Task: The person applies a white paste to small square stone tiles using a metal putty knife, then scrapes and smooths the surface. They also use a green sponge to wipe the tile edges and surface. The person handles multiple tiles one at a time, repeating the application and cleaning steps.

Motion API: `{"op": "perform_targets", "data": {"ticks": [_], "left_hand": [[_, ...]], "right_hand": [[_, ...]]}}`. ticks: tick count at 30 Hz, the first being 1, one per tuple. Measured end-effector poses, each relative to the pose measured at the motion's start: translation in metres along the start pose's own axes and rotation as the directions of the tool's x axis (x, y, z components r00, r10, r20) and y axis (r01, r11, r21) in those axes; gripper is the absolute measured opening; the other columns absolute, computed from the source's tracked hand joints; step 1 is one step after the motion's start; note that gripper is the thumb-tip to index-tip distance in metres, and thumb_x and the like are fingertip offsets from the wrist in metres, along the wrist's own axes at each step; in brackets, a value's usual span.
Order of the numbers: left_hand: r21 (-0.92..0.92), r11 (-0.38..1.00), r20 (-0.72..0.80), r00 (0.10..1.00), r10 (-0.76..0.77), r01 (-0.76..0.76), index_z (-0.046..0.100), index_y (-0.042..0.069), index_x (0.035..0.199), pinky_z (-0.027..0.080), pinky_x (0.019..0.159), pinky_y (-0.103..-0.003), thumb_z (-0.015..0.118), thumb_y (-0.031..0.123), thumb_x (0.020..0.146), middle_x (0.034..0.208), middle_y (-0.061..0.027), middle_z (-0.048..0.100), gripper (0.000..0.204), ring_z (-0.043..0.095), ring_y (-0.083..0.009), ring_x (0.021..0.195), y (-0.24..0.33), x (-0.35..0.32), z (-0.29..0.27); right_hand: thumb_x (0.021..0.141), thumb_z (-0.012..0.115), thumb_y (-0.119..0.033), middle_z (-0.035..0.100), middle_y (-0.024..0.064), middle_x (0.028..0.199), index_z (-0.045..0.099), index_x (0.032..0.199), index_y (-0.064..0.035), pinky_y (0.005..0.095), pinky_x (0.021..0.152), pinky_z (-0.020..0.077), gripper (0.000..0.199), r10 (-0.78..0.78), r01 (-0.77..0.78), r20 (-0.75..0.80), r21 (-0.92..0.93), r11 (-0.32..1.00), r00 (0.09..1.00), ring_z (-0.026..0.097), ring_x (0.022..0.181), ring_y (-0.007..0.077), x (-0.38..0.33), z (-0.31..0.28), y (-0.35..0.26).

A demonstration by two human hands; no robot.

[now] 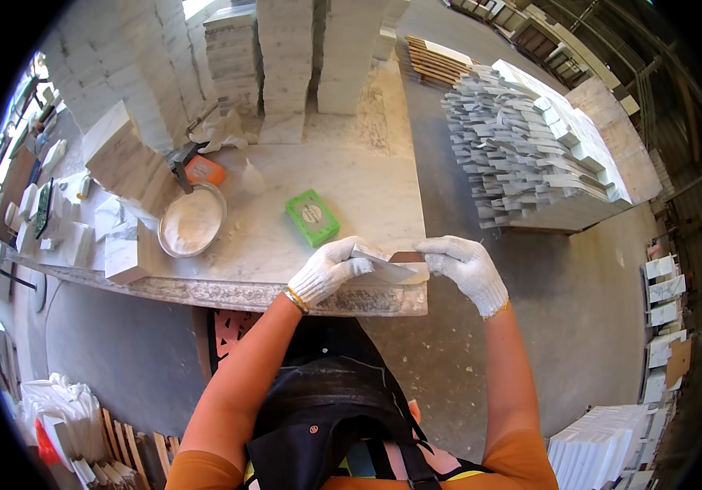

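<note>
Both my hands wear white knitted gloves. At the table's front right corner, my left hand (324, 273) is closed on a thin white marble piece (384, 265), tilted above the tabletop. My right hand (467, 269) pinches the end of a thin brown strip (406, 257), whose other end meets the marble piece; it looks like sandpaper, but I cannot tell for sure. A green box-shaped block (313, 217) lies on the marble table (261, 265) just beyond my left hand. Farther left stands a round metal bowl (222, 214) of pale powder or paste.
Behind the bowl lie an orange block (206, 170) and a small white bottle (251, 175). Tall marble stacks (286, 65) rise at the table's back; marble blocks (128, 251) stand left. A pile of marble strips (522, 147) stands across the floor at right.
</note>
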State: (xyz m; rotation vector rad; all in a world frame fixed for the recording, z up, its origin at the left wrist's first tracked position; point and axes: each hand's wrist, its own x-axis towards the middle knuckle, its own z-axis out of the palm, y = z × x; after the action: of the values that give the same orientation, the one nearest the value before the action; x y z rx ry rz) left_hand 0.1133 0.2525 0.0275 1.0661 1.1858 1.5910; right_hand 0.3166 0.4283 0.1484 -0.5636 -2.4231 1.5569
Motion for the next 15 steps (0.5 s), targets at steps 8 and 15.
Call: {"op": "perform_targets", "data": {"ticks": [8, 15], "left_hand": [[0.037, 0.989, -0.046, 0.989, -0.142, 0.144, 0.071, -0.001, 0.109, 0.048, 0.094, -0.029, 0.076, 0.017, 0.092, 0.112, -0.0043, 0.068, 0.025, 0.061, -0.0141, 0.101, 0.006, 0.000, 0.001], [-0.029, 0.995, -0.023, 0.995, -0.100, 0.099, 0.072, -0.001, 0.111, 0.048, 0.096, -0.031, 0.073, 0.018, 0.094, 0.115, -0.0067, 0.070, 0.026, 0.062, -0.0156, 0.107, -0.003, -0.003, -0.001]], "right_hand": [[0.088, 0.073, -0.004, 0.076, 0.0053, 0.100, 0.078, 0.114, -0.0072, 0.0289, 0.082, 0.0535, 0.027, -0.080, 0.107, 0.273, -0.084, 0.991, 0.959, 0.068, 0.088, 0.0141, 0.045, 0.012, 0.003], [0.087, 0.070, -0.001, 0.074, 0.0058, 0.096, 0.078, 0.112, -0.0043, 0.0275, 0.079, 0.0524, 0.027, 0.048, -0.028, 0.222, -0.092, 0.995, 0.974, 0.067, 0.085, 0.0140, 0.009, -0.030, 0.007]]}}
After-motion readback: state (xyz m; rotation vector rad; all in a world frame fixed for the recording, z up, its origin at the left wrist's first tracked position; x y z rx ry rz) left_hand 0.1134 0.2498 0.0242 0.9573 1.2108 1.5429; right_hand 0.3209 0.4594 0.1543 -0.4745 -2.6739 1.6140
